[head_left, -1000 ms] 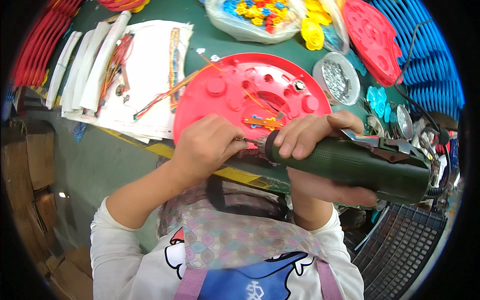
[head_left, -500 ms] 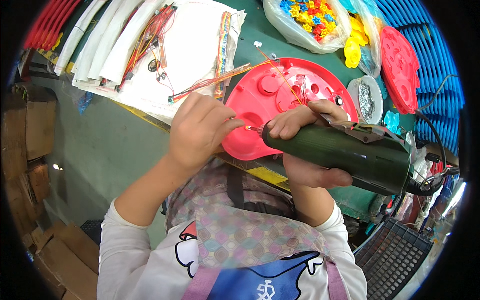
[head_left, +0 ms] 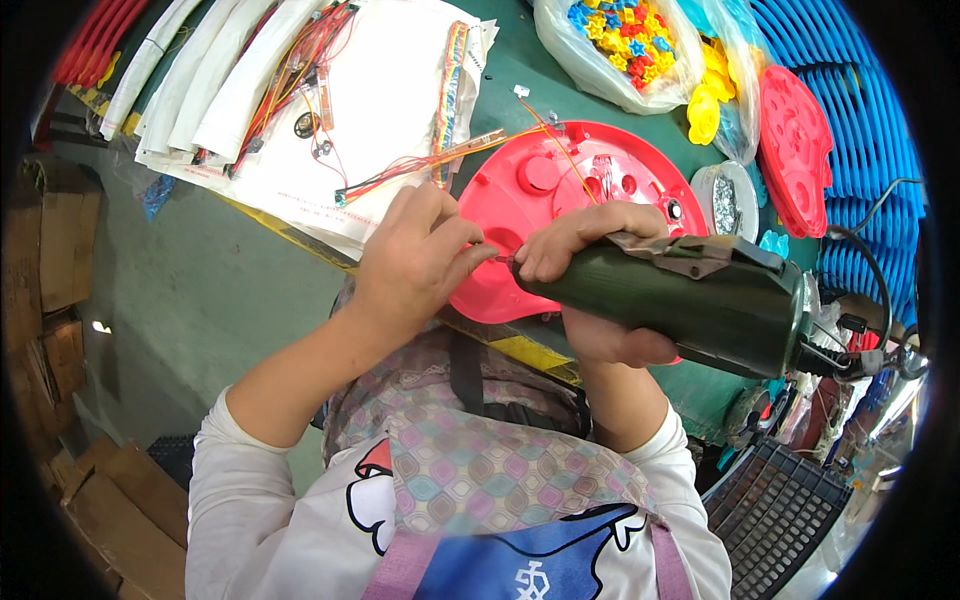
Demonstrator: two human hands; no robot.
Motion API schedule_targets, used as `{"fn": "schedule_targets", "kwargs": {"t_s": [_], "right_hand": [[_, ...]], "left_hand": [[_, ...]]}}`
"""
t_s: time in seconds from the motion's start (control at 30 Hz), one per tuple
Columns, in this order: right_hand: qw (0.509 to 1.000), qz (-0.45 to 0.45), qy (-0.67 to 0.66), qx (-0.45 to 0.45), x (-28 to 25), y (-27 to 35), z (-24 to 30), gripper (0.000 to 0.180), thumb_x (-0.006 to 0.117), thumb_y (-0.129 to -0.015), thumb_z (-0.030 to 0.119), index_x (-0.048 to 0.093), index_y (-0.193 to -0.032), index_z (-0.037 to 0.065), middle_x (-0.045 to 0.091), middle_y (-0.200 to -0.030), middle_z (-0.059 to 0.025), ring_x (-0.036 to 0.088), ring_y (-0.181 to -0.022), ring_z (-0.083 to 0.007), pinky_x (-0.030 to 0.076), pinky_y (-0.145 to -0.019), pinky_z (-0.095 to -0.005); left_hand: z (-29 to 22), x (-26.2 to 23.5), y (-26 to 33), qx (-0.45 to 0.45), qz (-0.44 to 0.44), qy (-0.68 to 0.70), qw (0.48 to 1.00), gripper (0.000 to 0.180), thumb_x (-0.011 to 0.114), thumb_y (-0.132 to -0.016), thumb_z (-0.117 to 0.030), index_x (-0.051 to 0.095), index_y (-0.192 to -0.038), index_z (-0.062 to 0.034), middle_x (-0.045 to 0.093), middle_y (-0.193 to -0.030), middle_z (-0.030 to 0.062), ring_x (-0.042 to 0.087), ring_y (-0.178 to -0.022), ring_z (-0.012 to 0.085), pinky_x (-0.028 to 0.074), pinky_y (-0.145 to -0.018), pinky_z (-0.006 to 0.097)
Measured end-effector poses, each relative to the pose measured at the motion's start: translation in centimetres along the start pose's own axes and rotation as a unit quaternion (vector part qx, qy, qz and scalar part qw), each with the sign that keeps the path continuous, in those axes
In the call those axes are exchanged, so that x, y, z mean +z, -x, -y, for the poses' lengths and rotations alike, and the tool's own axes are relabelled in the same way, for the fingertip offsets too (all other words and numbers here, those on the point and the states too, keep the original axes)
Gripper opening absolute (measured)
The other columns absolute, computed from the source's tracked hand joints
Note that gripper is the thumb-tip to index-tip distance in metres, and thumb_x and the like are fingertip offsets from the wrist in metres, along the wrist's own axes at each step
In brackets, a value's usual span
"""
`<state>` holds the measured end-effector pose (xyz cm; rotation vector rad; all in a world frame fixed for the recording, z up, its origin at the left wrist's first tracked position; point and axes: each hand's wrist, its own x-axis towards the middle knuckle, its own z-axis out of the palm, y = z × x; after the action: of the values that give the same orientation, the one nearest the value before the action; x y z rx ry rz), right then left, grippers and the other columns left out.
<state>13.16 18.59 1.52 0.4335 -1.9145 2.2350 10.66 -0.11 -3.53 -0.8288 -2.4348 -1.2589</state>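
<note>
The red plastic disc (head_left: 545,215) lies flat on the green bench (head_left: 510,75), its near edge hanging over the rim toward you. Your right hand (head_left: 600,290) is clamped round the dark green electric screwdriver (head_left: 690,300), which lies almost level just this side of the disc, its tip pointing left. Your left hand (head_left: 415,260) sits at the disc's left edge, fingertips pinched together at the driver's tip; whatever they hold is too small to make out. It looks like you are loading or seating the bit, so the next move calls for tipping the tool upright over the disc. The round tin of screws (head_left: 725,195) stands just right of the disc; the bundled wires (head_left: 400,175) lie to its left.
</note>
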Motion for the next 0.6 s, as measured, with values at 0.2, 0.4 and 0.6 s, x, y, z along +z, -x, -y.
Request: {"fn": "schedule_targets", "kwargs": {"t_s": [0.2, 0.4, 0.6], "right_hand": [[0.996, 0.076, -0.033, 0.030, -1.0, -0.4, -1.8, 0.117, 0.061, -0.066, 0.095, 0.051, -0.123, -0.006, 0.065, -0.077, -0.0154, 0.066, -0.066, -0.0250, 0.059, -0.066, -0.0403], [0.988, -0.114, -0.079, -0.068, -1.0, 0.3, -0.5, 0.115, 0.042, -0.081, 0.095, 0.049, -0.135, -0.006, 0.062, -0.074, -0.0111, 0.061, -0.063, -0.0241, 0.055, -0.064, -0.0407], [0.936, -0.264, -0.077, -0.222, -6.9, 3.0, 6.2, 0.118, 0.030, -0.078, 0.100, 0.050, -0.130, -0.004, 0.060, -0.071, -0.0107, 0.061, -0.061, -0.0248, 0.055, -0.060, -0.0410]], "left_hand": [[-0.3, 0.4, 0.3, -0.010, -0.012, -0.010, 1.000, 0.024, 0.085, -0.072, -0.010, 0.066, -0.087, -0.0064, 0.054, -0.088, 0.0077, 0.057, -0.081, 0.0279, 0.049, -0.067, 0.041], [-0.6, -0.2, 0.0, 0.012, 0.004, -0.029, 0.999, 0.025, 0.084, -0.072, -0.009, 0.064, -0.087, -0.0063, 0.054, -0.087, 0.0070, 0.056, -0.081, 0.0293, 0.048, -0.069, 0.042], [-3.4, -0.2, -3.2, 0.109, 0.049, -0.033, 0.992, 0.023, 0.083, -0.073, -0.012, 0.064, -0.084, -0.0067, 0.054, -0.085, 0.0066, 0.055, -0.080, 0.0296, 0.047, -0.070, 0.041]]}}
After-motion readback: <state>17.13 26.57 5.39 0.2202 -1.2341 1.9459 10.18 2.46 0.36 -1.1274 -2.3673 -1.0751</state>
